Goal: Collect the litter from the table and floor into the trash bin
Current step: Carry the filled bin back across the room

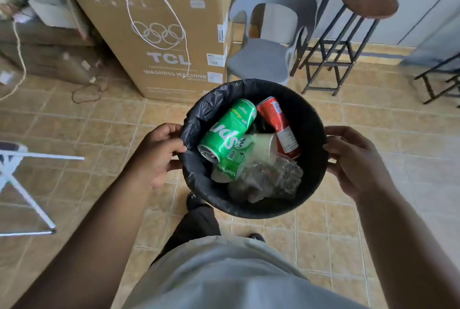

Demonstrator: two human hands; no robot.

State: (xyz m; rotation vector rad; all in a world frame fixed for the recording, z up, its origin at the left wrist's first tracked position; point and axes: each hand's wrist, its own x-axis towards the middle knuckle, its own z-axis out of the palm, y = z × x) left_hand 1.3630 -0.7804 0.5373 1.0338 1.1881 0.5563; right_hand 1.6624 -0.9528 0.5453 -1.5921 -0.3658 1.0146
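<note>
Your left hand (159, 152) pinches the liner (206, 107) over the rim of the trash bin (310, 119), held mid-frame above the floor (99, 122); your right hand (353, 162) clasps the bin's right wall. The liner may slip under that left pinch. Any tilt could roll the green can (229, 132) out.

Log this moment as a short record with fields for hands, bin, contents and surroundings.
hands: left hand and right hand grip opposite sides of the round black bag-lined trash bin
contents: green aluminium soda can, red aluminium soda can, white paper cup, crumpled clear plastic
floor: tan tiles
behind bin: tall brown cardboard box, grey plastic chair, round wooden-topped metal stool
</note>
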